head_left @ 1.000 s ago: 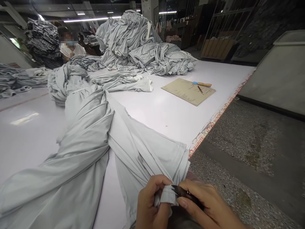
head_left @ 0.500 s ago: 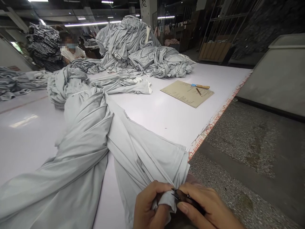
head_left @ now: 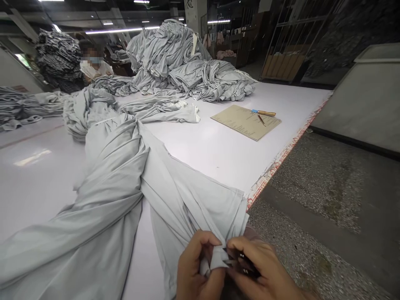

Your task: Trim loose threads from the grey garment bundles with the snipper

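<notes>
A large light grey garment (head_left: pixel 109 208) lies in loose folds over the white table, one part hanging towards me at the near edge. At the bottom centre my left hand (head_left: pixel 200 266) pinches a small fold of this cloth between thumb and fingers. Right beside it, my right hand (head_left: pixel 262 266) is closed around small dark snips (head_left: pixel 246 264). Their two pointed blades are apart and touch the pinched fold. My right fingers partly hide the snips' handles.
Brown cardboard (head_left: pixel 237 125) bears a blue and wooden tool (head_left: pixel 264 112) and a pen-like item (head_left: pixel 261 120). Grey cloth piles (head_left: pixel 168 54) stand behind. A masked person (head_left: pixel 95 66) is at the back left; a large bin (head_left: pixel 365 100) stands at the right beyond the table edge (head_left: pixel 281 158).
The snips' blades have spread apart at the fold. Both hands have shifted slightly, and the fold in my left hand is turned a little.
</notes>
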A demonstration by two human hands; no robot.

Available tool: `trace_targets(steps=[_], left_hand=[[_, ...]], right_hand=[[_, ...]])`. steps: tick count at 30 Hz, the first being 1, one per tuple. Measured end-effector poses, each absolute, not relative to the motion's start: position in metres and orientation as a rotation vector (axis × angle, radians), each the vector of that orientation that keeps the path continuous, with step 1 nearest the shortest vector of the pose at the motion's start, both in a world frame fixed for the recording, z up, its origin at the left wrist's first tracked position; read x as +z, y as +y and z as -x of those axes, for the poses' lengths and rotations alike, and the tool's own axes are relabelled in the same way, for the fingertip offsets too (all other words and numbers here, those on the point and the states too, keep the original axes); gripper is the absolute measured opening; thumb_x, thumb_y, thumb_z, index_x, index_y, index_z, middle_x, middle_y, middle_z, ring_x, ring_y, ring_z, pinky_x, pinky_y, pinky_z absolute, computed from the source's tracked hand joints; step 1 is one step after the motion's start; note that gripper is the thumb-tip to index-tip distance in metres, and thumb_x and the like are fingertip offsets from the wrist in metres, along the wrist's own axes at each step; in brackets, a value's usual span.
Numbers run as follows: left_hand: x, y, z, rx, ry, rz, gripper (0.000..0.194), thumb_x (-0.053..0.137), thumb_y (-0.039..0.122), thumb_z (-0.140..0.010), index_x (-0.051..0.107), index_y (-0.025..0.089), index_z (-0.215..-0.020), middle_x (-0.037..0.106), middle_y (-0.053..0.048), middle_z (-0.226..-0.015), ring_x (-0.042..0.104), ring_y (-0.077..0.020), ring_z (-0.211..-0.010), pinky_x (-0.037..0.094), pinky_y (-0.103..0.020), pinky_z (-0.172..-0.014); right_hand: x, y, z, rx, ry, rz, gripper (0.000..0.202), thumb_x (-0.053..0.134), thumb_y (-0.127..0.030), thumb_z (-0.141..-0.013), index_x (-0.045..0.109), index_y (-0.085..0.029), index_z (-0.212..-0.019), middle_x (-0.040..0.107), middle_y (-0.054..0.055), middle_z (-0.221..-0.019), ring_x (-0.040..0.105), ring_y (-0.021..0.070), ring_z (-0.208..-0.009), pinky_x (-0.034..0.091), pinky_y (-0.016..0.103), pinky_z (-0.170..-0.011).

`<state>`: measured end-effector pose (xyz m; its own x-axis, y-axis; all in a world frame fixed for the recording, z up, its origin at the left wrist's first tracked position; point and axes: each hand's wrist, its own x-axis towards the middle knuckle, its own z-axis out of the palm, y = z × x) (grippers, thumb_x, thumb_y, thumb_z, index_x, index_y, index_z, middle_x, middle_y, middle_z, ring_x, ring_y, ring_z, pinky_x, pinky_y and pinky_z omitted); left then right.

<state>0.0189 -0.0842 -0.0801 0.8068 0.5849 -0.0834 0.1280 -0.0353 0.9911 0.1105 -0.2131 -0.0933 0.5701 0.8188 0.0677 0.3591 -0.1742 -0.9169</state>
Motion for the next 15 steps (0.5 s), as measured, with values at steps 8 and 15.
trace_targets(steps=[8, 15], left_hand=[[-0.071, -0.062, -0.019, 0.053, 0.568, -1.484, 0.041, 0.055, 0.046, -0.086, 0.053, 0.016, -0.058, 0.042, 0.001, -0.065, 0.043, -0.0123, -0.061, 0.038, -0.021, -0.058], [-0.077, -0.066, -0.015, 0.085, 0.637, -1.441, 0.038, 0.063, 0.049, -0.079, 0.057, 0.017, -0.059, 0.046, 0.0, -0.064, 0.043, -0.0121, -0.057, 0.039, -0.021, -0.05]], right_hand=[[-0.087, -0.214, -0.135, 0.551, -0.809, 1.911, 0.016, 0.047, -0.032, -0.091, 0.051, -0.021, -0.08, 0.049, -0.004, -0.062, 0.046, 0.0126, -0.056, 0.038, 0.021, -0.052], [-0.077, -0.226, -0.124, 0.471, -1.115, 2.025, 0.021, 0.051, -0.035, -0.091, 0.059, -0.021, -0.078, 0.059, -0.003, -0.061, 0.055, 0.014, -0.056, 0.039, 0.023, -0.055]])
